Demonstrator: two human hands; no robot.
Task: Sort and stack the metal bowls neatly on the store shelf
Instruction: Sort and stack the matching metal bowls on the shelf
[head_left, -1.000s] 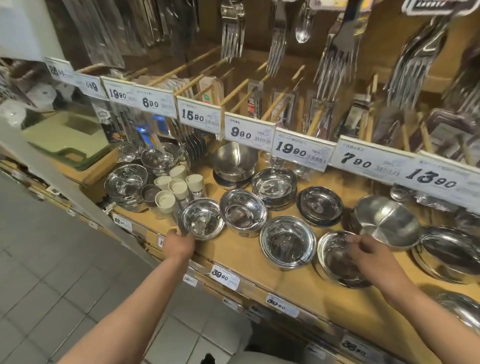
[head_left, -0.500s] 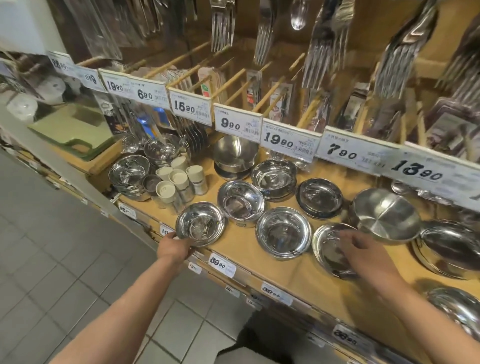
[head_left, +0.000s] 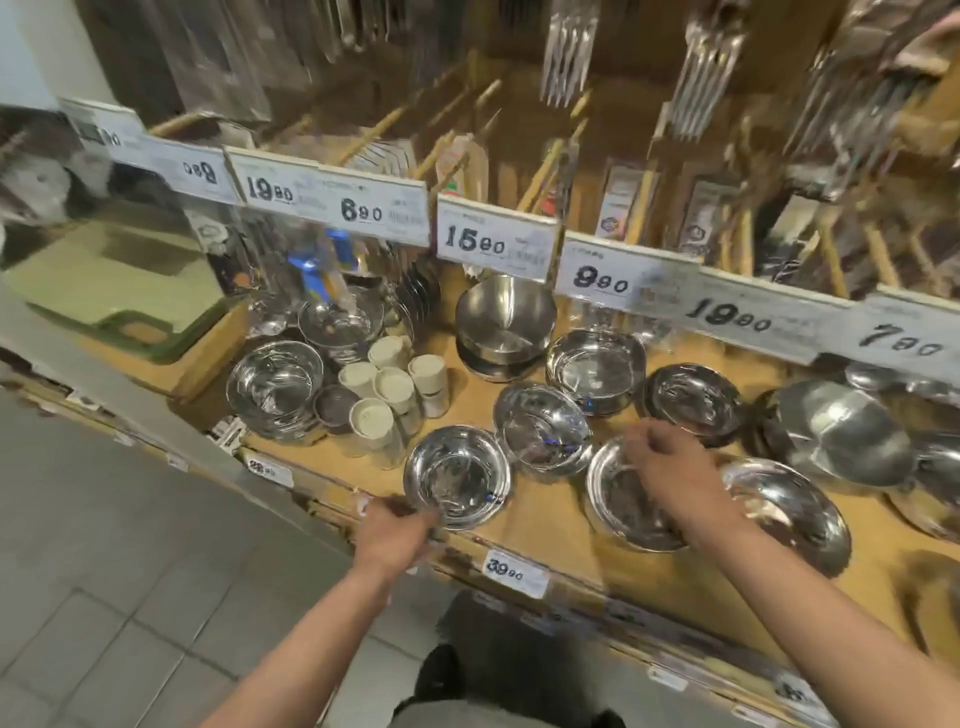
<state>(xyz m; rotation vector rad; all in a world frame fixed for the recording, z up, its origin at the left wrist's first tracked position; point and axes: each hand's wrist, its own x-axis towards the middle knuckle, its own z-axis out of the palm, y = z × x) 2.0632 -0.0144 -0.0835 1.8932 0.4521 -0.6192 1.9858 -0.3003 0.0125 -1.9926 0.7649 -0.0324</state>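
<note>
Steel bowls sit loose along the wooden shelf (head_left: 550, 535). Left hand (head_left: 392, 535) pinches the near rim of the small bowl (head_left: 457, 475); right hand (head_left: 670, 467) reaches over the wider bowl (head_left: 628, 499), grip unclear. I'd match sizes first, then nest them gently. Tags read 15.90 (head_left: 475, 241), 9.90 (head_left: 600, 283), 39.90 (head_left: 505, 570).

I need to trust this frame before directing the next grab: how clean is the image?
Head view: motion blur smears the hanging forks, price tags and both hands; glare streaks the front bowl; wide-angle bending curves the shelf edge; lighting warm and even.
</note>
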